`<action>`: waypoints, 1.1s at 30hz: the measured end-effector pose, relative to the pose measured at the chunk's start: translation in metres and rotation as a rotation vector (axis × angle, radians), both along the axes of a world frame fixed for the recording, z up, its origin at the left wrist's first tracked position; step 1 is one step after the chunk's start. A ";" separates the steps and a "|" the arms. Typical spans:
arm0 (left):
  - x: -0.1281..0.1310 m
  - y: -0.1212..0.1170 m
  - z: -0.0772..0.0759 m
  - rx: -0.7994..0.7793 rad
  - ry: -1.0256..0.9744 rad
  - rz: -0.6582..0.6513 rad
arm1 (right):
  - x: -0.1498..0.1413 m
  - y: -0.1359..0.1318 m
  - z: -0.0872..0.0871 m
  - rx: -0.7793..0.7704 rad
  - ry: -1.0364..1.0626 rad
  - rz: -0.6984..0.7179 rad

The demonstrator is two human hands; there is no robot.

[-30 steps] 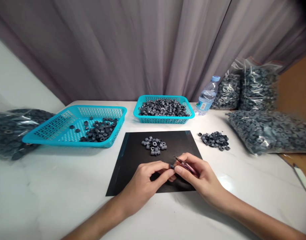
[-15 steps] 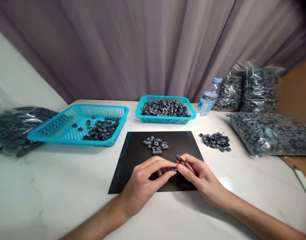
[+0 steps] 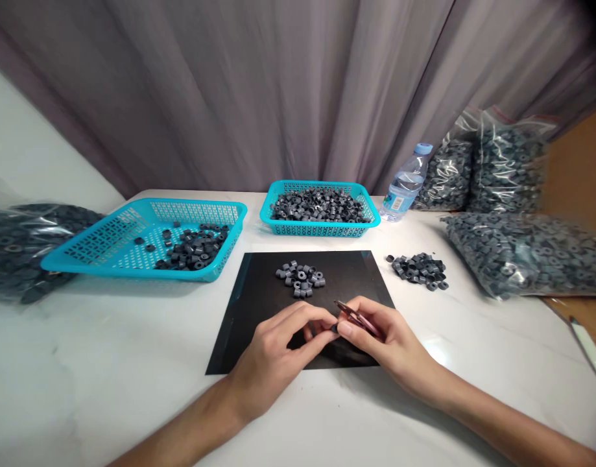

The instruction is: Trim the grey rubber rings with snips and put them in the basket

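Left hand (image 3: pixel 277 345) pinching dark ring (image 3: pixel 334 329) at lower centre, ring partly hidden by fingertips, right hand (image 3: pixel 386 332) gripping pink-handled tool (image 3: pixel 360 318), bottle (image 3: pixel 405 188) at upper right showing illegible label.

No wording legible on a bottle's blue label.
The label (image 3: pixel 401 200) wraps the clear plastic bottle (image 3: pixel 410 178) at the back of the table (image 3: pixel 132 337), near the bags at right, and bears a pale patch with dark upright bars, apparently a barcode (image 3: pixel 397 203). A touch of green shows at the label's left edge; any brand name or digits there are too small to read.
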State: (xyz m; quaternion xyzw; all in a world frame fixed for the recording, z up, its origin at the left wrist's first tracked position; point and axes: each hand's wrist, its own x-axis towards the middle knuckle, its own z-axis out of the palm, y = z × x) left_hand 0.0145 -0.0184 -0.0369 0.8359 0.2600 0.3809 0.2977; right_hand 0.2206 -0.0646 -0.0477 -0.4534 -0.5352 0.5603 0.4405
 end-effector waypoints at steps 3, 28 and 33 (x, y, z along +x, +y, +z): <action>0.000 0.000 0.001 0.011 0.015 -0.024 | 0.001 0.001 -0.001 -0.028 0.007 -0.003; 0.001 0.006 0.006 -0.590 0.029 -0.086 | 0.007 0.010 -0.011 0.046 -0.218 -0.278; 0.004 0.008 0.009 -0.967 -0.143 -0.036 | 0.006 0.009 -0.011 0.045 -0.239 -0.279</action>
